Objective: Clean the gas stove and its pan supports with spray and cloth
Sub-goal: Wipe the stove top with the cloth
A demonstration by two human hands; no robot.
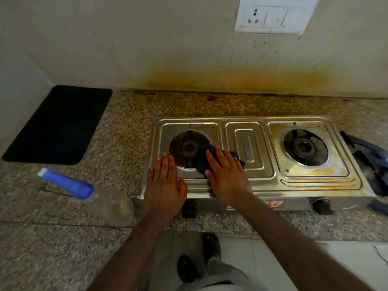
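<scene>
A two-burner steel gas stove (249,179) stands on the granite counter with both burner wells bare. Yellow grease stains cover its right half around the right burner (304,147). My right hand (226,175) presses flat on a dark blue cloth (206,162) at the right rim of the left burner (188,148). My left hand (164,183) lies flat, fingers together, on the stove's front left corner, holding nothing. A clear spray bottle with a blue head (88,192) lies on its side on the counter left of the stove. Dark pan supports (369,158) lie at the stove's right end.
A black mat (58,124) lies at the back left of the counter. The wall behind the stove carries a yellow grease band and a switch plate (275,15). The counter's front edge runs just below the stove knobs (322,205); my feet show on the floor.
</scene>
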